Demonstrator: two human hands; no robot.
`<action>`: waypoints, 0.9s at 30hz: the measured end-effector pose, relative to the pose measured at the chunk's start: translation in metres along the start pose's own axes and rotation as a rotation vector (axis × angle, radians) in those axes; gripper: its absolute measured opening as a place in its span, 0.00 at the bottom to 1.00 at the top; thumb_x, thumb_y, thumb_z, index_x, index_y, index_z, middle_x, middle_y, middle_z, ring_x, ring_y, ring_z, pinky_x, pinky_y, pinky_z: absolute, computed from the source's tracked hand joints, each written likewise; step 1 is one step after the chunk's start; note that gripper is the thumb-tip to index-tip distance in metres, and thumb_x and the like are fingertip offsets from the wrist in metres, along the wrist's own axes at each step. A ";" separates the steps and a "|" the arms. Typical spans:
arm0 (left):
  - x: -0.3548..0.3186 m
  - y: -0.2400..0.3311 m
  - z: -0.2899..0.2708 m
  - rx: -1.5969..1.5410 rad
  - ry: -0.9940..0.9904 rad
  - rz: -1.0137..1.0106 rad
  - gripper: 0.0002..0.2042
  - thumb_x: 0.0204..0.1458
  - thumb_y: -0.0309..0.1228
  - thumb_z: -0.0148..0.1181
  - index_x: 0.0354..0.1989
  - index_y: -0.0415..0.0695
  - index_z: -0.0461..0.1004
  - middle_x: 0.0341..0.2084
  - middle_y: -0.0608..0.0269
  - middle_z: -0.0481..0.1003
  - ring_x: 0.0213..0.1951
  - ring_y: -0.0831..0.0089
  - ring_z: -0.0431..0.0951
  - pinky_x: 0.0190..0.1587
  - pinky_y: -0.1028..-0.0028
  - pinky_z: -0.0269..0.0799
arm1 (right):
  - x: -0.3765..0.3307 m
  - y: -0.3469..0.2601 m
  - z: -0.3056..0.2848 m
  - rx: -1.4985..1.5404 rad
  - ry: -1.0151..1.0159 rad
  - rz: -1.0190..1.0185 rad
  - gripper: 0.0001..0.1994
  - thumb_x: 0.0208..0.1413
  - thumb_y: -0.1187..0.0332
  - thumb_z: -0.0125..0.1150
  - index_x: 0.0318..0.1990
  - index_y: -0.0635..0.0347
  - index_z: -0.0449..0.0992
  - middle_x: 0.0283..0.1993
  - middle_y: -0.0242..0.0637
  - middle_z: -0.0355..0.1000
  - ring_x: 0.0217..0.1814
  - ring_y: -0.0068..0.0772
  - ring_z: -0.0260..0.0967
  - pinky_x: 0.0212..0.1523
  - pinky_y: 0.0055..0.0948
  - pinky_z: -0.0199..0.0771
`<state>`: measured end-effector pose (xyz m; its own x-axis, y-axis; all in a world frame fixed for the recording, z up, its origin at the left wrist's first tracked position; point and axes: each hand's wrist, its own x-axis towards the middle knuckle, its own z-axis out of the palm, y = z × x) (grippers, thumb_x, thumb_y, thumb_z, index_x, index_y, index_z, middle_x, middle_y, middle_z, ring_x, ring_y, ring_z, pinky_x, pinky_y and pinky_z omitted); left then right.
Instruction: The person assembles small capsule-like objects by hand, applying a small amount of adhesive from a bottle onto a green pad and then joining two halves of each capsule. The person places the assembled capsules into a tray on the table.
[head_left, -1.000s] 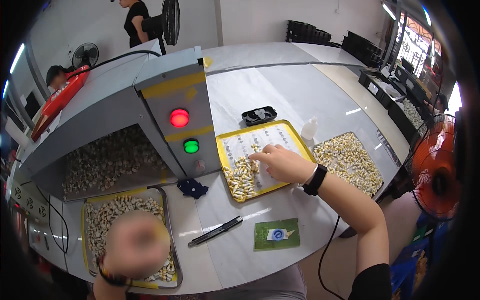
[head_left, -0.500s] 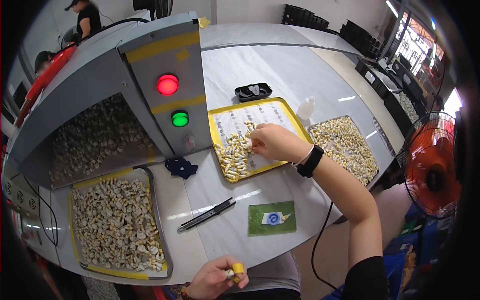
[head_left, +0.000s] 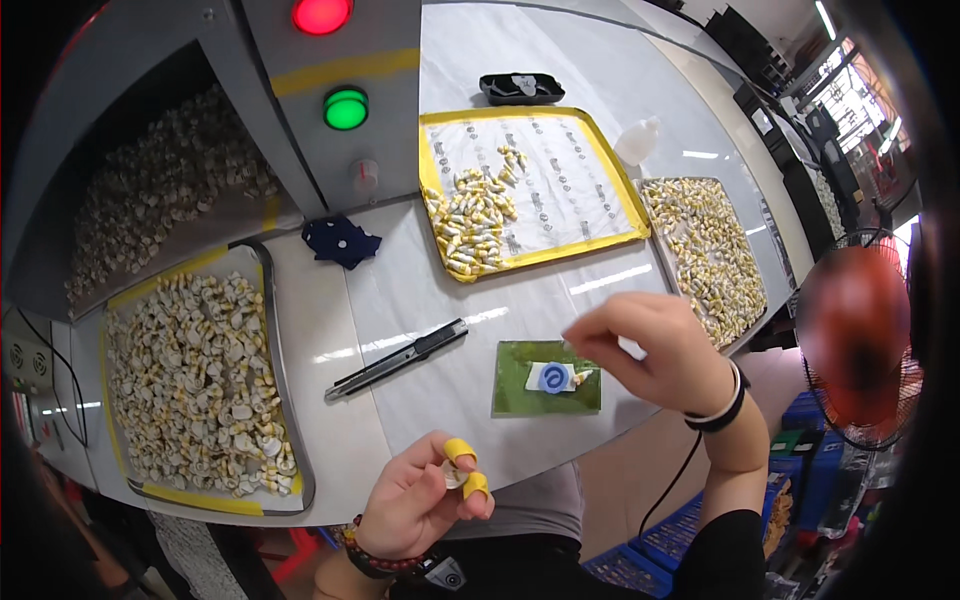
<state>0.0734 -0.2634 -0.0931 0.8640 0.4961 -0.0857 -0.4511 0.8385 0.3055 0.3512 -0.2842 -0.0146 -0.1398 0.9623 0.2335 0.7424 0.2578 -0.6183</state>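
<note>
My left hand (head_left: 425, 492), yellow bands on two fingertips, pinches a small whitish piece (head_left: 455, 474) near the table's front edge. Over the right side of a green square pad (head_left: 515, 400) hovers my right hand (head_left: 645, 350), its fingers bent downward and apart, with nothing visible in them. On the pad lies a white patch with a blue round item (head_left: 552, 377) on it; a tiny yellow-and-white piece (head_left: 582, 377) sits beside that, close to my right fingertips. Behind, a yellow-rimmed tray (head_left: 590, 258) holds small white-and-yellow pieces (head_left: 470, 225) heaped on its left side.
A box cutter (head_left: 400, 360) lies left of the pad, a dark blue cloth (head_left: 340, 242) behind it. Trays of pieces stand at left (head_left: 268, 330) and right (head_left: 662, 250). A black case (head_left: 521, 90), white bottle (head_left: 637, 141), grey machine (head_left: 350, 60) and orange fan (head_left: 855, 330) surround them.
My right hand has left the heap in the yellow-rimmed tray and come back toward me, above the green pad. My left hand has risen slightly, still pinching a small piece. The view has tilted down.
</note>
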 end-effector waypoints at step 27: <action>0.006 -0.006 0.004 0.219 0.011 0.016 0.19 0.64 0.41 0.50 0.50 0.35 0.69 0.32 0.62 0.72 0.30 0.79 0.68 0.40 0.72 0.71 | -0.033 -0.014 0.016 -0.546 -0.225 -0.166 0.14 0.39 0.74 0.63 0.37 0.60 0.75 0.34 0.32 0.69 0.34 0.32 0.68 0.29 0.29 0.71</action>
<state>0.0820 -0.2659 -0.0916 0.8542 0.5122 -0.0896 -0.4041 0.7624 0.5053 0.3353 -0.3178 -0.0257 -0.3728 0.9233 0.0924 0.9192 0.3811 -0.0995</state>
